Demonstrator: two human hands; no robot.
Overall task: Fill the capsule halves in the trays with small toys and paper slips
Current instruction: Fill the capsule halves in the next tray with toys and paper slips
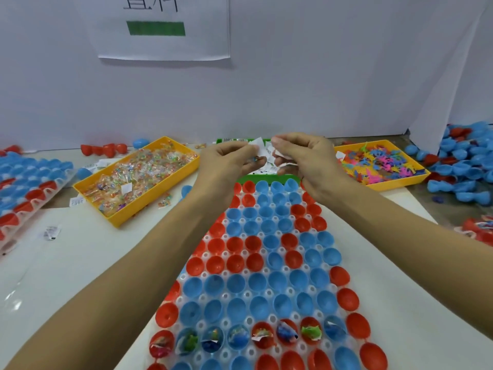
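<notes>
Paper slips (262,149) between both hands' fingers (253,150)

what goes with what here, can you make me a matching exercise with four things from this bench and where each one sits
Things:
1. yellow tray of wrapped toys
2. yellow tray of flat plastic figures
3. paper slips
4. filled capsule halves

Places:
A. in a near row of the middle tray
B. held between the hands, above the green tray
C. far right of the middle tray
D. far left of the middle tray

Pairs: 1-D, 2-C, 3-B, 4-A
</notes>
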